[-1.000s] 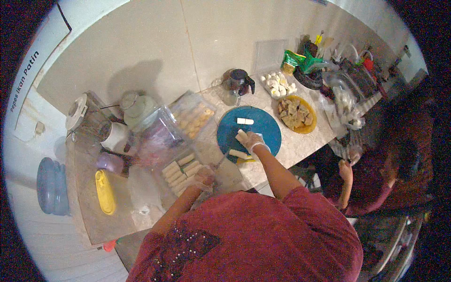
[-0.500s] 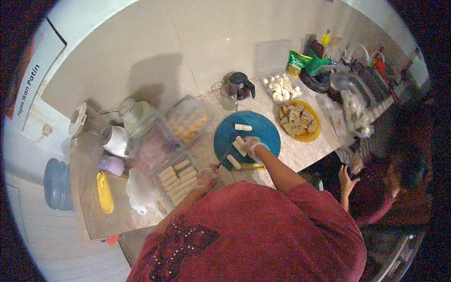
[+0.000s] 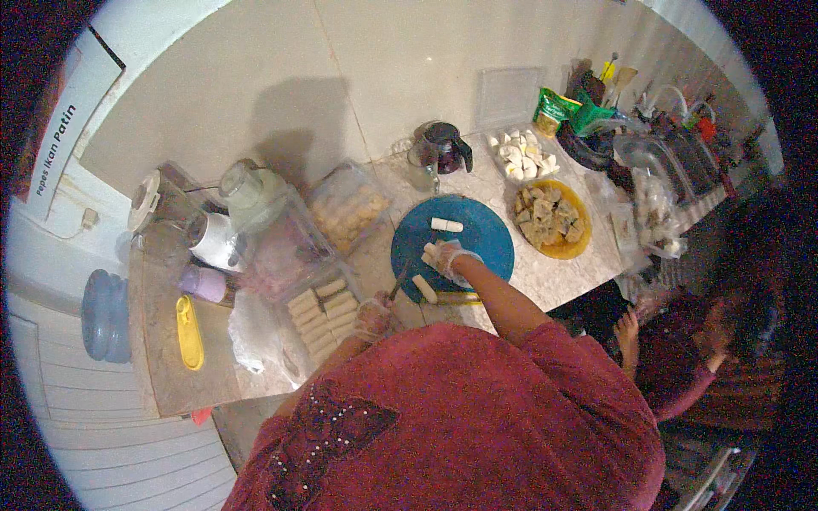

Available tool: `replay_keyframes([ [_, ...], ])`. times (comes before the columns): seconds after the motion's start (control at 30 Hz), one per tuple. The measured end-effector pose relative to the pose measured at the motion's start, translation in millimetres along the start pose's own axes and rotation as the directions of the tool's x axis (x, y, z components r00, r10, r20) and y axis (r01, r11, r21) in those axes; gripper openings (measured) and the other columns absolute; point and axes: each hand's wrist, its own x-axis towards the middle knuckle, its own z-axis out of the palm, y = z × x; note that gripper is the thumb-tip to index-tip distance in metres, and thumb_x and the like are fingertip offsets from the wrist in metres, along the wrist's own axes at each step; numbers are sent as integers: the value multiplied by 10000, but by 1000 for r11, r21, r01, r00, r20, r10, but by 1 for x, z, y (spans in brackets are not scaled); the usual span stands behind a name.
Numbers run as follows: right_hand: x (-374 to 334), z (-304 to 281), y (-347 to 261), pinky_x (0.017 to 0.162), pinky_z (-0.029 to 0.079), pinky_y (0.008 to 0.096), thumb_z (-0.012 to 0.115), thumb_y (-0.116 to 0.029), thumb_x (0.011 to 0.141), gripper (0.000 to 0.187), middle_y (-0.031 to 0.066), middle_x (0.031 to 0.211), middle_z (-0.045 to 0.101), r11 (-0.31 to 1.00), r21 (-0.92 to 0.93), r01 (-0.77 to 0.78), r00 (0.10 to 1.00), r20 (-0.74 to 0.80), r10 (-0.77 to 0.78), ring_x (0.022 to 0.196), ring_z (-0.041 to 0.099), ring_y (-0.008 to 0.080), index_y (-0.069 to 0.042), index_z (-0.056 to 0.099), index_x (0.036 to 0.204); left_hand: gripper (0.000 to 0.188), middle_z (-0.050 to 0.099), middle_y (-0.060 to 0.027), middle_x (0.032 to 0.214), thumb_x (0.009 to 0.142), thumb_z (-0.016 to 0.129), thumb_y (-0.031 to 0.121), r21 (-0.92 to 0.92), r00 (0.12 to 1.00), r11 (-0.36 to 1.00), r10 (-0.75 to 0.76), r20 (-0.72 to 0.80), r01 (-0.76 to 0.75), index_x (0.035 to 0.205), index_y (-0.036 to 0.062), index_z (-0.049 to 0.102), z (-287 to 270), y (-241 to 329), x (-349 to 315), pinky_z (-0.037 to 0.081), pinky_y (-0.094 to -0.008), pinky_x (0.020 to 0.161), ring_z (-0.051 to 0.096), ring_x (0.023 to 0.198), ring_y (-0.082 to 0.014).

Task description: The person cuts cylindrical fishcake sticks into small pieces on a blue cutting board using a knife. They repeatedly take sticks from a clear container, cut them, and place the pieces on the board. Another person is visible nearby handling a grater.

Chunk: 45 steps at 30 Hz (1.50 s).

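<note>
A round blue board (image 3: 484, 223) lies on the counter in front of me. My right hand (image 3: 454, 260), in a clear plastic glove, is closed over pale rolls (image 3: 431, 254) on the board; its fingers partly hide them. My left hand (image 3: 373, 316), also gloved, grips a knife (image 3: 399, 283) whose blade points up at the board's left edge. A whiter, cut roll (image 3: 446, 225) lies farther back on the board, and a single pale roll (image 3: 423, 289) rests near its front edge. Beside my left hand is a clear container of pale rolls (image 3: 319, 322) in rows.
Right of the board stand a yellow bowl of brownish chunks (image 3: 576, 245) and a tray of cut eggs (image 3: 521, 157). Behind it is a dark-lidded jug (image 3: 449, 149). Clear boxes (image 3: 349, 209), a white mug (image 3: 213, 241) and a yellow tool (image 3: 190, 334) are leftward. Another person's hand (image 3: 628, 336) shows at right.
My right hand has shifted slightly and now covers more of the rolls under it. My left hand still holds the knife. The whole view has shifted a little, and the other person's hand has lowered.
</note>
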Motion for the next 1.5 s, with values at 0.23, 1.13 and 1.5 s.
replay_keyframes([
  [0.23,21,24,14,886,519,528,514,-393,1013,319,199,1187,660,997,-77,-8,1000,0,8,1078,659,421,-125,608,1159,270,708,-236,952,1021,514,319,-35,994,994,97,-58,-99,1151,100,605,-24,31,-14,526,-575,748,696,900,-454],
  [1.13,-69,25,-65,780,557,466,745,-446,886,429,199,936,723,927,336,-164,946,-213,244,888,705,378,-36,720,1009,318,713,-218,940,1039,494,370,55,985,986,162,-61,-159,1244,145,586,-12,17,-3,530,-585,723,700,857,-458],
  [1.5,-130,12,-10,737,550,404,749,-724,790,690,151,863,741,710,628,-319,816,-200,543,793,699,288,-44,743,909,434,711,-257,1055,1033,481,263,522,882,735,225,414,-433,1454,163,454,29,95,43,548,-568,786,704,978,-456],
])
